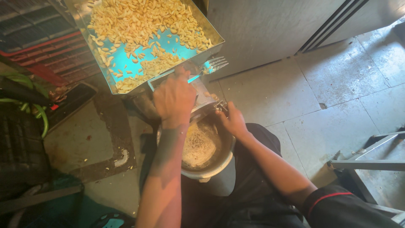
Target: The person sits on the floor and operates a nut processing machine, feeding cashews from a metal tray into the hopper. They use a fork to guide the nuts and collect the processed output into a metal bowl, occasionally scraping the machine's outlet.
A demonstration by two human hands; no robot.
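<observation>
Looking down on a steel hopper tray (126, 63) heaped with pale peeled cloves (139, 21). Left hand (174, 98) reaching to the tray's lower lip, holding a fork (215, 64) there. Right hand (233, 122) resting at the machine's outlet (206, 105), just above a metal bowl (211, 166) catching ground paste (198, 145). Standing on a tiled floor (329, 84).

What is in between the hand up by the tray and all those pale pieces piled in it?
Nothing visible. The left hand sits at the low front lip of the metal tray, with a fork poking out beside it. The pale pieces lie open just beyond the fingers, uncovered.
</observation>
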